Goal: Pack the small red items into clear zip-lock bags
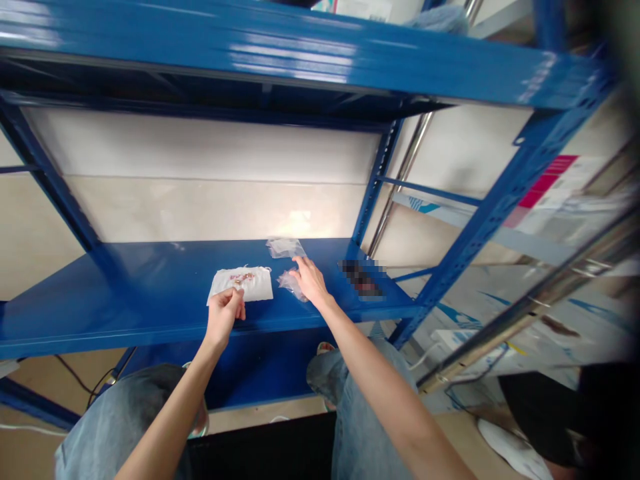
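My left hand (225,313) is closed in a pinch at the lower edge of a white drawstring pouch (261,289). Whatever its fingers hold, if anything, is too small to make out. On the pouch lies a little cluster of reddish and gold pieces (243,276), perhaps beads or jewellery. My right hand (311,283) reaches over a crumpled clear plastic bag (290,283), fingers stretched out and apart. Just behind it, more clear plastic bags (283,248) lie flat on the blue shelf (165,287). Whether the right fingertips touch the plastic is unclear.
A dark, pixelated object (361,279) sits at the shelf's right end. Overhead runs an upper shelf beam (300,50), and a blue upright (470,233) stands at right. Beyond it are a metal pole (530,300) and part of another person's shoe (510,450).
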Demonstrator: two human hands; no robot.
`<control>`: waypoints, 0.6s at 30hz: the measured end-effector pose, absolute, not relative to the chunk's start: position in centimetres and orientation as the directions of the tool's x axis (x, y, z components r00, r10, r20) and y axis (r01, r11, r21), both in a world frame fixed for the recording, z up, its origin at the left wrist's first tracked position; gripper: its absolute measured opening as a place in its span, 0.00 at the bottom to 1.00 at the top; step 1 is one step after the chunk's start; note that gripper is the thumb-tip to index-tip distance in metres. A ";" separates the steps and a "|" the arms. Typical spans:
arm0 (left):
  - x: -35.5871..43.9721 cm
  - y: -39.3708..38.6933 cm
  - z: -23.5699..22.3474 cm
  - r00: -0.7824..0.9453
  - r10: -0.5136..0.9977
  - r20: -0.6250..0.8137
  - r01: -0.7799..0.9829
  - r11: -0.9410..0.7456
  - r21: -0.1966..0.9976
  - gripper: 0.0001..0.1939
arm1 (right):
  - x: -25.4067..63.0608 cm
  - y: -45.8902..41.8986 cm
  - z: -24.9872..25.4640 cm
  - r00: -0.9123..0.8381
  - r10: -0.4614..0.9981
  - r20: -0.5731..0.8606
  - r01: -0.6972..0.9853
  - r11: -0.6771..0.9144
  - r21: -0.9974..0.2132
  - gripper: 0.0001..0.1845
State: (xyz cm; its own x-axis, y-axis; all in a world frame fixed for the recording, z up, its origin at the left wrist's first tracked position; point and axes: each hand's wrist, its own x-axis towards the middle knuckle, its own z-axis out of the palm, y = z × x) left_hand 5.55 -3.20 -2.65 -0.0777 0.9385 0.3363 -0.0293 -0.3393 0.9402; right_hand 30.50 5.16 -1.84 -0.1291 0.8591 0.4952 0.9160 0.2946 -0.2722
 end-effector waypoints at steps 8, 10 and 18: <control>6.6 -3.3 -3.2 -0.195 0.914 0.355 0.035 -0.355 0.934 0.22 | 31.2 6.0 -2.4 -0.085 0.796 0.599 0.917 0.297 -0.265 0.13; 6.9 -3.4 -3.4 -0.201 0.918 0.341 0.037 -0.341 0.939 0.21 | 31.5 6.0 -2.1 -0.036 0.762 0.647 0.908 0.296 -0.297 0.14; 7.1 -3.0 -3.4 -0.198 0.933 0.302 -0.028 -0.313 0.949 0.21 | 32.1 11.1 1.0 -0.155 0.949 0.275 0.950 0.219 -0.223 0.22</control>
